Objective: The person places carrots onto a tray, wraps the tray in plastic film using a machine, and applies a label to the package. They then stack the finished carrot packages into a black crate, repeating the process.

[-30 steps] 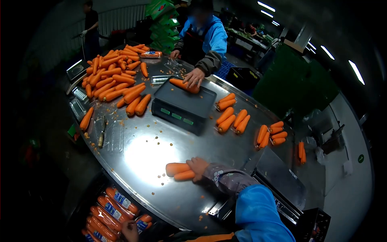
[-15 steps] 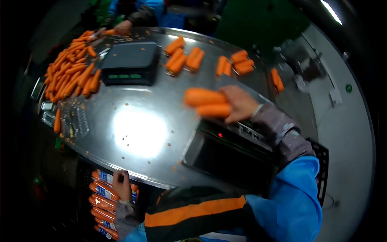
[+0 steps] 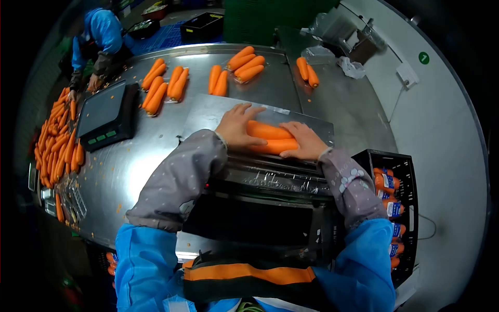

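Two carrots [image 3: 267, 138] lie side by side over the metal plate of a wrapping machine [image 3: 319, 130]. My left hand [image 3: 239, 127] holds their left end, thumb on the lower carrot and fingers stretched upward. Around their right end curves my right hand [image 3: 307, 141], hiding the tips. A tray under these carrots cannot be made out. Just below them, clear film [image 3: 275, 181] stretches across the machine, with a dark flat panel [image 3: 247, 218] closer to my body.
Several carrot bundles [image 3: 178, 83] lie along the table's far side. A black scale [image 3: 106, 114] stands beside a heap of loose carrots [image 3: 54, 143]. A co-worker [image 3: 104, 34] reaches toward the heap. A black crate [image 3: 413, 208] of labelled carrot packs stands at right.
My right hand has brought the carrots down over the wrapping machine. My left hand has come up from the packed carrots to the carrots' left end. The view has swung right.
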A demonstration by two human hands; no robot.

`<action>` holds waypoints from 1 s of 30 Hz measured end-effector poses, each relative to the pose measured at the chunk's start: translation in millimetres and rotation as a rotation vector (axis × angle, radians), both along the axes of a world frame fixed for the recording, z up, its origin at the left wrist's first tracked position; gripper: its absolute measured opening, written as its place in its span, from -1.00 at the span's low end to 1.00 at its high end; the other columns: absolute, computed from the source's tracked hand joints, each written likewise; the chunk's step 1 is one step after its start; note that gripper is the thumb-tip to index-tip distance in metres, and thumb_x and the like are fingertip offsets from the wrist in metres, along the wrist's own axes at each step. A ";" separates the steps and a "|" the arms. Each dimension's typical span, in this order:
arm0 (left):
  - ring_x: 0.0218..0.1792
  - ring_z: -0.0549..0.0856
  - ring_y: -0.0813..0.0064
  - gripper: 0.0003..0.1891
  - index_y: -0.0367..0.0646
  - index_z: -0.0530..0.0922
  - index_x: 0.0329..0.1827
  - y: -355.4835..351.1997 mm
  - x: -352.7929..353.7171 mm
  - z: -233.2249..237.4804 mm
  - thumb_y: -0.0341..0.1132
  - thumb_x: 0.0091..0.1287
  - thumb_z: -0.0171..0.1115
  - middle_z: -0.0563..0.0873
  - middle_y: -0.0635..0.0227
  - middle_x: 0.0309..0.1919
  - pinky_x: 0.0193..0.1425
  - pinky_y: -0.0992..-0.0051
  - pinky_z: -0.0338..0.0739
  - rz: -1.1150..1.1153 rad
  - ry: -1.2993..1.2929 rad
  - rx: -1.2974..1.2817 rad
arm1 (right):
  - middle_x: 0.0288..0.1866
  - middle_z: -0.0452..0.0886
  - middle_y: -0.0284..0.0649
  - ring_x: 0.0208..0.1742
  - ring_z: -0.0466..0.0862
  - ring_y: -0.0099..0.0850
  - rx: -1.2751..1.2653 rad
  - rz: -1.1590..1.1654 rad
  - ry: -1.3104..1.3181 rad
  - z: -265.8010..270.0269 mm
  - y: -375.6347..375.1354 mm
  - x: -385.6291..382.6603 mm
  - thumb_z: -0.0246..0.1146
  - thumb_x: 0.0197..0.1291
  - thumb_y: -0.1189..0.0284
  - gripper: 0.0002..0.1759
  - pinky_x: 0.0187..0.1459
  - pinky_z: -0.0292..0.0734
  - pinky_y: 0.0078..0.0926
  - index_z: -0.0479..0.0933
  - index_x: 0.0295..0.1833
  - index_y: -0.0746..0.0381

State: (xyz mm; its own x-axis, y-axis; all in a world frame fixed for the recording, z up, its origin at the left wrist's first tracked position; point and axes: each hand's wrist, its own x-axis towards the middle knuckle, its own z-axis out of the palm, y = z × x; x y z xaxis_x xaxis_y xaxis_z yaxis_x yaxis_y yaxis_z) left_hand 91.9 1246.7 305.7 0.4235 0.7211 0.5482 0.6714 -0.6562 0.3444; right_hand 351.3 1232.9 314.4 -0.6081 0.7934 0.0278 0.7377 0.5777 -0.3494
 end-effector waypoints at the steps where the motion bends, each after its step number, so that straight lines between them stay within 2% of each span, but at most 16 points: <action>1: 0.08 0.53 0.09 -0.40 -0.01 0.47 0.18 9.2 6.9 -6.1 -0.01 0.07 0.35 0.49 0.13 0.10 0.19 0.28 0.39 -0.059 0.005 -0.145 | 0.21 0.38 0.02 0.23 0.36 -0.04 0.022 -0.020 0.057 -9.2 -2.4 8.4 0.35 -0.04 0.03 -0.14 0.27 0.25 -0.22 0.26 0.30 0.26; 3: 0.08 0.54 0.08 -0.41 0.00 0.47 0.19 20.6 11.5 -17.5 0.01 0.09 0.32 0.48 0.14 0.13 0.17 0.27 0.42 -0.169 0.020 -0.444 | 0.22 0.38 -0.01 0.25 0.36 -0.07 0.104 -0.073 0.125 -9.3 -22.5 7.4 0.28 0.08 0.12 -0.29 0.27 0.24 -0.23 0.29 0.28 0.25; 6: 0.07 0.55 0.07 -0.39 -0.03 0.47 0.19 21.2 8.1 -14.8 0.03 0.09 0.32 0.48 0.14 0.13 0.13 0.29 0.46 -0.227 -0.002 -0.510 | 0.21 0.38 -0.02 0.25 0.36 -0.06 0.115 -0.127 0.194 -13.8 -25.9 6.0 0.32 0.04 0.12 -0.28 0.27 0.26 -0.22 0.30 0.26 0.24; 10: -0.01 0.56 0.05 -0.60 -0.11 0.51 0.11 24.0 -12.6 -19.0 -0.24 0.21 0.26 0.54 0.13 -0.02 0.14 0.31 0.44 -0.354 -0.334 -0.307 | 0.17 0.42 -0.05 0.20 0.39 -0.09 0.179 -0.061 0.248 2.4 -27.5 23.4 0.40 -0.05 0.17 -0.29 0.22 0.30 -0.23 0.36 0.20 0.23; 12: -0.12 0.58 0.19 -0.66 -0.08 0.59 0.03 -0.3 -64.5 19.8 -0.40 0.15 0.27 0.60 0.20 -0.18 0.01 0.33 0.45 -0.260 -0.043 -0.175 | 0.05 0.51 -0.13 0.03 0.51 -0.16 0.252 -0.041 0.198 45.6 -58.8 50.6 0.42 -0.09 0.31 -0.47 0.06 0.42 -0.28 0.49 0.05 0.20; 14: -0.27 0.54 0.37 -0.64 0.01 0.66 -0.04 -27.6 -117.3 42.8 -0.46 0.04 0.29 0.57 0.35 -0.40 -0.15 0.40 0.41 -0.269 0.456 -0.097 | -0.19 0.57 -0.25 -0.20 0.56 -0.26 0.103 0.045 0.022 49.3 -91.4 88.1 0.37 -0.14 0.50 -0.63 -0.17 0.50 -0.37 0.58 -0.10 0.15; 16: -0.38 0.47 0.46 -0.52 0.11 0.63 0.04 -49.5 -129.3 44.1 -0.51 0.00 0.24 0.47 0.48 -0.54 -0.21 0.47 0.35 -0.276 0.610 0.008 | -0.39 0.51 -0.33 -0.35 0.54 -0.32 0.125 0.054 -0.033 35.7 -116.0 92.0 0.27 -0.17 0.61 -0.65 -0.32 0.49 -0.43 0.61 -0.17 0.11; 18: -0.36 0.46 0.45 -0.51 0.19 0.54 0.17 -49.1 -123.8 21.8 -0.44 0.13 0.20 0.44 0.48 -0.51 -0.14 0.48 0.34 -0.292 0.710 0.104 | -0.36 0.46 -0.29 -0.33 0.53 -0.33 0.194 0.049 -0.081 17.4 -117.3 77.9 0.22 -0.13 0.62 -0.69 -0.36 0.46 -0.43 0.62 -0.21 0.09; 20: -0.33 0.46 0.45 -0.52 0.18 0.52 0.19 -45.9 -105.3 10.9 -0.40 0.15 0.22 0.44 0.47 -0.49 -0.12 0.46 0.34 -0.378 0.615 -0.024 | -0.34 0.45 -0.29 -0.31 0.53 -0.30 0.151 0.032 0.001 2.0 -110.7 64.4 0.25 -0.13 0.60 -0.70 -0.35 0.47 -0.44 0.62 -0.19 0.11; 21: -0.36 0.49 0.43 -0.59 0.13 0.58 0.13 -46.7 -100.2 3.7 -0.34 0.16 0.25 0.53 0.45 -0.48 -0.14 0.42 0.36 -0.387 0.510 -0.050 | -0.33 0.47 -0.28 -0.31 0.55 -0.36 0.085 -0.006 0.092 -5.3 -111.9 63.9 0.24 -0.03 0.60 -0.79 -0.33 0.47 -0.49 0.60 -0.20 0.21; 24: -0.42 0.53 0.48 -0.72 0.05 0.66 0.01 -49.8 -120.6 -19.0 -0.30 0.22 0.24 0.62 0.40 -0.50 -0.27 0.43 0.40 -0.309 0.180 -0.353 | -0.28 0.50 -0.25 -0.33 0.57 -0.46 -0.400 -0.345 0.580 -18.4 -129.0 86.6 0.20 0.11 0.61 -0.91 -0.30 0.49 -0.55 0.56 -0.24 0.32; 25: -0.49 0.56 0.54 -0.81 -0.03 0.70 -0.10 -52.8 -130.8 -37.6 -0.29 0.30 0.18 0.65 0.37 -0.56 -0.39 0.49 0.43 -0.314 -0.190 -0.662 | -0.22 0.52 -0.21 -0.31 0.60 -0.48 -0.638 -0.442 0.795 -12.6 -135.0 96.7 0.12 0.23 0.58 -0.90 -0.27 0.51 -0.59 0.53 -0.26 0.38; 26: -0.48 0.58 0.58 -0.77 -0.18 0.64 -0.03 -58.3 -139.8 -0.6 -0.31 0.37 0.10 0.63 0.36 -0.57 -0.39 0.54 0.47 -0.151 -0.250 -1.211 | -0.14 0.55 -0.15 -0.22 0.66 -0.37 -0.797 -0.563 0.918 0.7 -140.3 101.8 0.06 0.33 0.48 -0.83 -0.21 0.56 -0.56 0.48 -0.18 0.37; 28: -0.48 0.59 0.54 -0.70 -0.33 0.56 0.02 -54.9 -147.2 16.4 -0.28 0.40 0.05 0.62 0.35 -0.55 -0.29 0.53 0.51 -0.211 -0.776 -1.319 | -0.02 0.55 -0.04 -0.04 0.66 -0.24 -0.809 -0.519 1.265 28.8 -132.0 106.5 -0.01 0.40 0.34 -0.75 -0.10 0.60 -0.42 0.40 -0.12 0.34; 29: -0.35 0.64 0.51 -0.66 -0.38 0.49 0.06 -44.4 -140.0 22.4 -0.25 0.42 0.01 0.67 0.30 -0.40 -0.11 0.49 0.54 -0.261 -1.018 -1.231 | 0.03 0.54 0.00 0.01 0.64 -0.20 -0.732 -0.438 1.430 32.9 -117.2 108.8 -0.02 0.40 0.31 -0.74 -0.04 0.59 -0.34 0.38 -0.12 0.32; 30: -0.14 0.66 0.44 -0.66 -0.34 0.50 0.06 -24.8 -123.2 20.4 -0.24 0.43 -0.02 0.67 0.21 -0.23 0.12 0.43 0.50 -0.167 -1.420 -1.188 | 0.07 0.53 0.04 0.06 0.62 -0.15 -0.657 -0.353 1.590 37.2 -97.4 109.2 -0.03 0.41 0.27 -0.72 0.02 0.58 -0.26 0.36 -0.11 0.30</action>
State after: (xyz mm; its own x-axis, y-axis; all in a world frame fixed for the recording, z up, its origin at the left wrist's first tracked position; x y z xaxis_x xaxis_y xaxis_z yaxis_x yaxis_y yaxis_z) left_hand -31.3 1221.9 326.0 0.2545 0.9488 -0.1872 -0.5337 0.2992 0.7910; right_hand 460.5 1135.5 351.6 -0.1230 0.9922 0.0209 -0.4731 -0.0401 -0.8801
